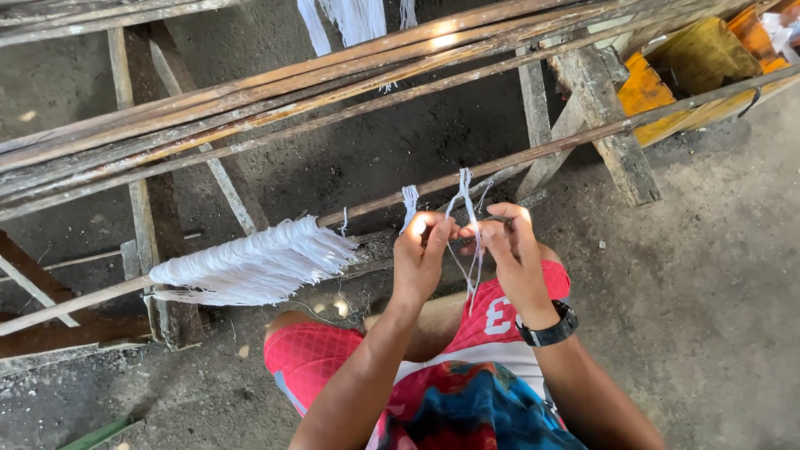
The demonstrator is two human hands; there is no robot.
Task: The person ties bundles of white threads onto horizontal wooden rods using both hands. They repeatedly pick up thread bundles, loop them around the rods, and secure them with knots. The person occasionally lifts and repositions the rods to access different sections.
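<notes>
A bundle of long wooden slats point(275, 100) crosses the upper view at a slant, and serves here as the landmark. Below it lies the dark, dusty concrete floor point(708, 275). At its right end, beneath, stands a rough wooden trestle leg point(612, 125). Beyond that same end sits a yellow-orange container point(692, 71). Under its left end, weathered frame boards point(142, 217) stand upright.

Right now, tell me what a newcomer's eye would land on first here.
The thick white thread bundle wound on the long wooden rod at centre-left stands out against the dark ground. Just right of it, the left hand and right hand pinch thin white strands hanging from that rod. Above, a stack of weathered wooden slats crosses the frame.
</notes>
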